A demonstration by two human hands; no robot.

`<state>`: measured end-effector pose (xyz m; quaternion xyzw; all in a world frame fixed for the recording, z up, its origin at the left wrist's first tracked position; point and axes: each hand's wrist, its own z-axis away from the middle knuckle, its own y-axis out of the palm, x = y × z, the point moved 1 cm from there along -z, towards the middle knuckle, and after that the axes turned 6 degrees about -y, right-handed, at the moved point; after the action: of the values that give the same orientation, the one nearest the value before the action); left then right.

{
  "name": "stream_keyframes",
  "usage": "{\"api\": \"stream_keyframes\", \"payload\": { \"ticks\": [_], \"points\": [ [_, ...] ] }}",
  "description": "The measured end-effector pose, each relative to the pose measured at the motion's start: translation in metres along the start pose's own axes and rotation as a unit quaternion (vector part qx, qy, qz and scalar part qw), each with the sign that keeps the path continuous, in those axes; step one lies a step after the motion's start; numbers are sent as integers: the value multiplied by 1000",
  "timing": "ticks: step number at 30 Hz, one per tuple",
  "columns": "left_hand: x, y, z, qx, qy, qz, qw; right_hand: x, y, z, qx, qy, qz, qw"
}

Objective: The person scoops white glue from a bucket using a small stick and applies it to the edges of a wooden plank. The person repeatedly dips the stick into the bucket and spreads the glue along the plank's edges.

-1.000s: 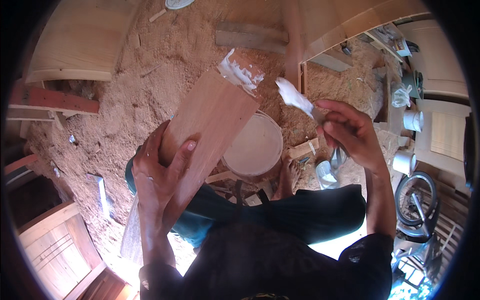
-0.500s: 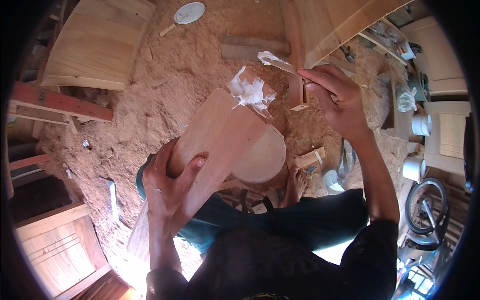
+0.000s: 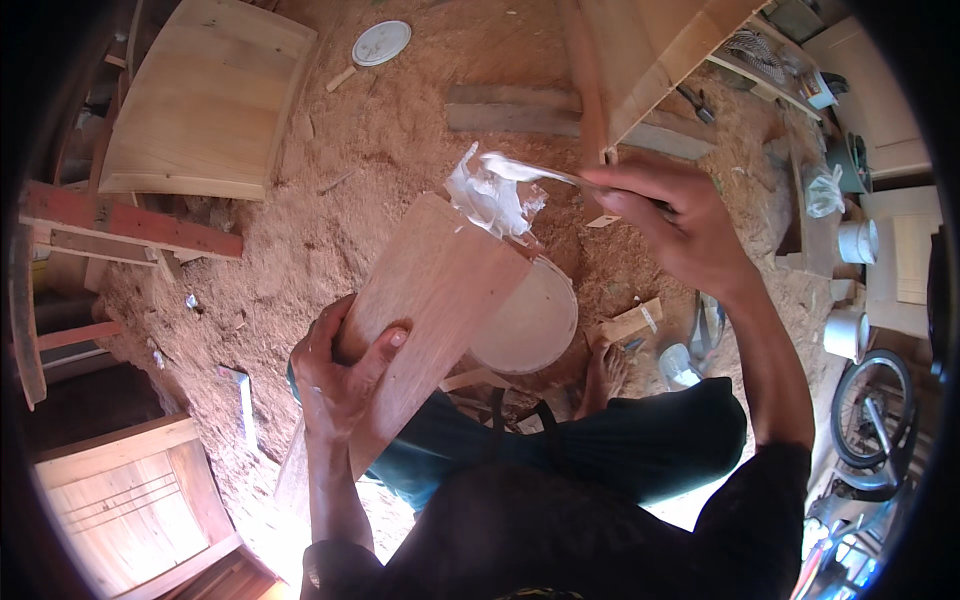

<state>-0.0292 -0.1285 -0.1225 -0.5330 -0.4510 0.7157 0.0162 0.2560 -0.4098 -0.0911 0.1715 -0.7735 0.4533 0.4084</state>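
My left hand (image 3: 345, 375) grips a reddish-brown wooden board (image 3: 430, 290) by its edge, thumb on the upper face. The board slants, its far end pointing up and away from me. At that far end sits a ragged heap of thick white paste (image 3: 490, 205). My right hand (image 3: 680, 220) pinches a thin flat stick (image 3: 570, 178) just beyond it. White paste coats the stick's tip, which reaches over the heap; I cannot tell if they touch. Below the board's right edge is a round pale lid-like disc (image 3: 530, 320), partly hidden by the board.
Sawdust covers the ground (image 3: 400, 120). Wooden panels (image 3: 205, 95) stand far left, with a slatted panel (image 3: 130, 500) near left. A large wooden piece (image 3: 670, 60) leans in at far right. White buckets (image 3: 846, 335) and a bicycle wheel (image 3: 870, 410) line the right side. A white lid (image 3: 382, 43) lies far off.
My right hand has lowered the stick's coated tip toward the paste heap. The board has shifted only slightly, and my left hand keeps its grip. The whole view has moved a little.
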Motion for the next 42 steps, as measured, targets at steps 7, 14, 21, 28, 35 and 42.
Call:
{"api": "stream_keyframes", "payload": {
  "ticks": [7, 14, 21, 28, 35, 42],
  "points": [
    [-2, -4, 0, 7, -17, -25, 1000, -1, 8, 12, 28, -119, 126, 984],
    [-4, 0, -3, 22, -7, 5, 1000, -1, -8, -20, -28, -188, 240, 952],
    [-6, 1, 4, 19, -3, -6, 1000, -2, -5, -40, -4, -223, 208, 952],
    [-2, -1, 4, 17, -16, -14, 1000, -8, -21, 9, 119, -135, 214, 960],
    [-9, 2, -2, 25, -58, 57, 996, -13, -40, 17, 9, -112, 103, 988],
    [-13, 5, -2, 41, -58, 4, 997, -24, -18, -23, 16, -93, 113, 989]
  ]
}}
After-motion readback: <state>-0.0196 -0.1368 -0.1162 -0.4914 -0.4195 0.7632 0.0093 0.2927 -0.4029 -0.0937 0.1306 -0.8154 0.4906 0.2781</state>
